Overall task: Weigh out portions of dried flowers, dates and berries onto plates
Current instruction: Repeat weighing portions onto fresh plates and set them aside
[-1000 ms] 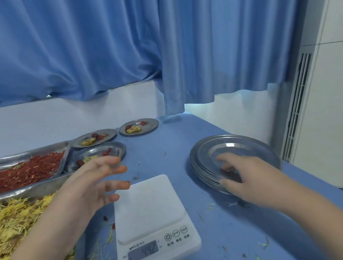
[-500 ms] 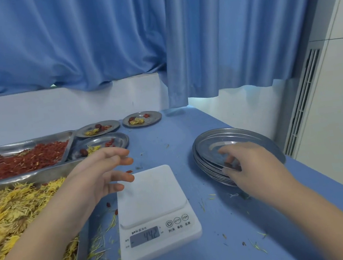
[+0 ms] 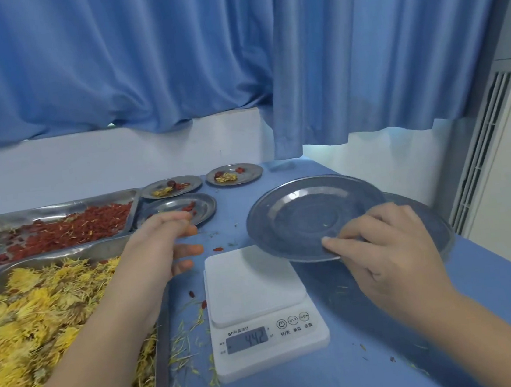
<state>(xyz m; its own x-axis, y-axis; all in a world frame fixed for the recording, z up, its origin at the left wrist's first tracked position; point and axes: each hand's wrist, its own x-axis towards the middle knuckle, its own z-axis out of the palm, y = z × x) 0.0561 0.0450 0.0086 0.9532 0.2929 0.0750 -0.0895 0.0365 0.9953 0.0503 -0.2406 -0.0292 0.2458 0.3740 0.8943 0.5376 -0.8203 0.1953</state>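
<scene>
The plate point(image 3: 308, 219) is round, dull grey metal with a shallow raised rim and a ringed centre. It is in the air, tilted, just above and beyond the far right corner of the scale point(image 3: 256, 292); its near rim overlaps that corner in view.

The scale is white, stands on the blue table point(image 3: 377, 354), and its display reads 442. Right of the scale, partly hidden by the hand, lies a stack of plates point(image 3: 440, 229). Left of the scale a metal flower tray point(image 3: 163, 363) is heaped with yellow dried flowers point(image 3: 32, 314). Beyond that, left and further back from the scale, the berry tray point(image 3: 43, 211) holds red berries point(image 3: 70, 232). Behind the scale are three small filled plates. The far left plate point(image 3: 170, 187) and the far right plate point(image 3: 234, 175) each carry a yellow flower, a dark date and some red berries. The nearer plate point(image 3: 199, 212) shows red berries and is partly covered by the hand. Loose petals point(image 3: 182, 345) are scattered on the table just left of the scale.

The right hand point(image 3: 391, 251) grips the lifted plate at its near rim, with its fingers point(image 3: 345, 237) curled over the edge. The left hand point(image 3: 162, 251) hovers just left of the scale's far corner, fingers loosely bent and spread, holding nothing.
</scene>
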